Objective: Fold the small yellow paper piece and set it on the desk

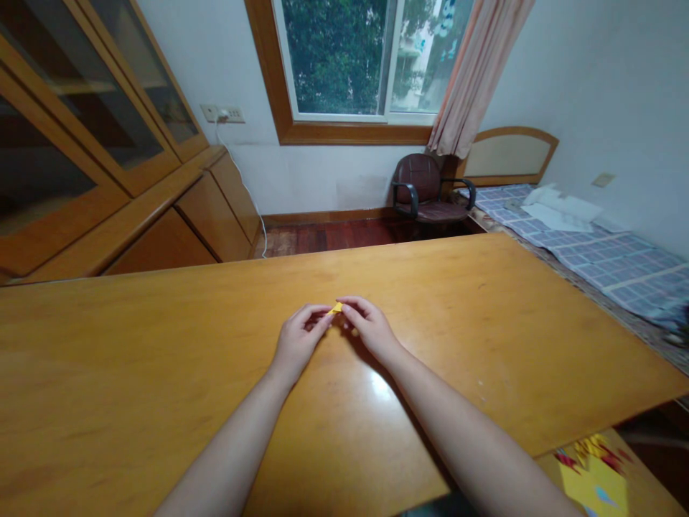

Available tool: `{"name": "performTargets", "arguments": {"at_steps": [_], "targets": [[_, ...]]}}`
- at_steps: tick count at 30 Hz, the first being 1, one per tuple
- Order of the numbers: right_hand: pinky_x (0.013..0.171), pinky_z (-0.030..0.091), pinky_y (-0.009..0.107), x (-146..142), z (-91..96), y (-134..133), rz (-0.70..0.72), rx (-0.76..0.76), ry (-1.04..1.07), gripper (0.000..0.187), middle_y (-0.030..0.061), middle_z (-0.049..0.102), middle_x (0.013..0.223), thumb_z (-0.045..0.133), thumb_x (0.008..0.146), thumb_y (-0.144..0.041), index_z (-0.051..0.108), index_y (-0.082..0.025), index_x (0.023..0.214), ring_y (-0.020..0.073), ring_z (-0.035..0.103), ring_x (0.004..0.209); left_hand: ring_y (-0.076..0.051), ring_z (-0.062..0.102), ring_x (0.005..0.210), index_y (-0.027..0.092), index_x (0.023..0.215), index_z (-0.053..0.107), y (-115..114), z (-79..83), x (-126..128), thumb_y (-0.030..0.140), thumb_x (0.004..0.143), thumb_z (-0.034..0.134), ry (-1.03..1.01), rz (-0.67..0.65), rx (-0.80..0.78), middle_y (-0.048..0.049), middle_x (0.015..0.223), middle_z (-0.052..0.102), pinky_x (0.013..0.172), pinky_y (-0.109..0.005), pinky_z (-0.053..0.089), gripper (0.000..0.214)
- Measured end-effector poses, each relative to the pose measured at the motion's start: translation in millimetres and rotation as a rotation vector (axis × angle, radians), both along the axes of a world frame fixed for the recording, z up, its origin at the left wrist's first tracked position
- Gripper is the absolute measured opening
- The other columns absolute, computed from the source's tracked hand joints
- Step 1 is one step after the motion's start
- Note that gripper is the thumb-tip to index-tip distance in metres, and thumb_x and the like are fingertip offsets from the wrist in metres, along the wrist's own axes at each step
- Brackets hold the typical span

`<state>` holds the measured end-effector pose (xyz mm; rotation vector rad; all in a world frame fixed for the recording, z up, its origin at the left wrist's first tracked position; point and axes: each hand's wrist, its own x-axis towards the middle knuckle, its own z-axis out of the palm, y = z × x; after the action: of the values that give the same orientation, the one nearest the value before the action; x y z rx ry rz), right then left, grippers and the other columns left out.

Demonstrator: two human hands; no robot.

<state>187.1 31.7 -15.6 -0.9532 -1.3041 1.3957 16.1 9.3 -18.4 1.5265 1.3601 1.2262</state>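
Between my two hands is a small piece of folded yellow paper [336, 308], pinched by the fingertips of both. My left hand [302, 332] grips its left end with thumb and forefinger. On the other side, my right hand [370, 324] closes thumb and fingers on the right end. Both hands are just above the wooden table [161, 373], around its middle. The fingers cover part of the paper, so its exact folded shape is too small to make out.
At the lower right, a lower surface bears yellow paper [597, 481] and several red and yellow folded pieces [592, 449]. Beyond the table are a dark red armchair [420, 187], a bed [603, 251] with a checked cover, and a glass-fronted wooden cabinet [123, 172] at left.
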Motion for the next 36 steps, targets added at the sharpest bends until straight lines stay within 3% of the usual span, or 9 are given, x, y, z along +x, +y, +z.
{"name": "performTargets", "arguments": {"at_steps": [8, 20, 36], "targets": [[0.064, 0.047, 0.024, -0.4, 0.3, -0.8, 0.004, 0.009, -0.053, 0.031, 0.0044, 0.070, 0.093, 0.068, 0.081, -0.040, 0.070, -0.019, 0.105, 0.0134, 0.059, 0.075, -0.017, 0.066, 0.077, 0.020, 0.095, 0.072, -3.0, 7.6, 0.7, 0.043, 0.085, 0.066, 0.000, 0.038, 0.059, -0.0044, 0.091, 0.070, 0.072, -0.027, 0.054, 0.027], [0.060, 0.045, 0.024, -0.6, 2.1, 0.2, 0.014, 0.006, -0.041, 0.029, 0.0004, 0.064, 0.074, 0.061, 0.086, -0.043, 0.070, -0.018, 0.100, 0.0115, 0.057, 0.063, -0.015, 0.062, 0.081, 0.021, 0.093, 0.071, -5.0, 13.7, 2.0, 0.036, 0.088, 0.063, 0.168, 0.027, 0.216, -0.0031, 0.089, 0.067, 0.074, -0.025, 0.048, 0.018], [0.061, 0.044, 0.024, 0.8, 3.7, -1.1, 0.048, -0.046, 0.036, 0.029, -0.0002, 0.061, 0.067, 0.062, 0.084, -0.042, 0.073, -0.017, 0.094, 0.0116, 0.056, 0.062, -0.013, 0.061, 0.080, 0.022, 0.094, 0.070, -1.9, 7.7, -0.7, 0.028, 0.088, 0.065, 0.198, -0.016, 0.293, -0.0020, 0.090, 0.064, 0.072, -0.025, 0.050, 0.010]]}}
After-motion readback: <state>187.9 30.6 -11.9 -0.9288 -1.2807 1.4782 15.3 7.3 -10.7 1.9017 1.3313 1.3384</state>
